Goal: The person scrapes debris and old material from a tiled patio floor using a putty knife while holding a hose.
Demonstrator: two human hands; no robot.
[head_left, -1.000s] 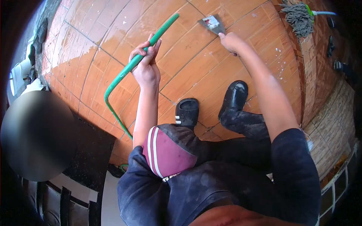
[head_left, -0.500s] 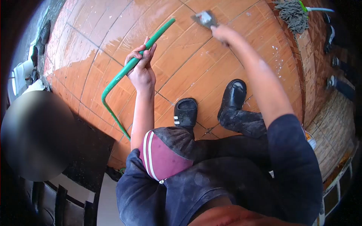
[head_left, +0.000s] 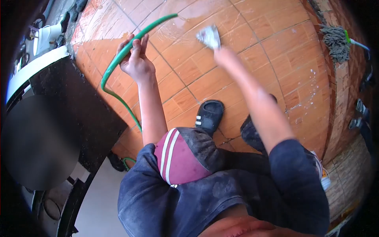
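Note:
My left hand [head_left: 136,65] grips a green hose [head_left: 114,65], thumb and fingers wrapped round it. The hose's free end points up and to the right, over the wet part of the tiled floor [head_left: 189,47], where ripples show. From my hand the rest bends down past my left forearm. In my right hand [head_left: 226,57] is a scraper [head_left: 209,36] with a broad, pale, smeared blade, held low over the tiles to the right of the hose end. Its handle is mostly hidden in my closed fingers.
A grey string mop [head_left: 335,43] lies by the raised tiled edge at right. To the left stand a black table [head_left: 85,93] and a white bucket [head_left: 46,38]. My feet are in black slides [head_left: 210,114]. White specks [head_left: 314,89] dot the floor at right.
My view has turned, so the mop sits lower and farther right. The scraper has moved left over the floor, nearer the hose end. Both hands keep their hold.

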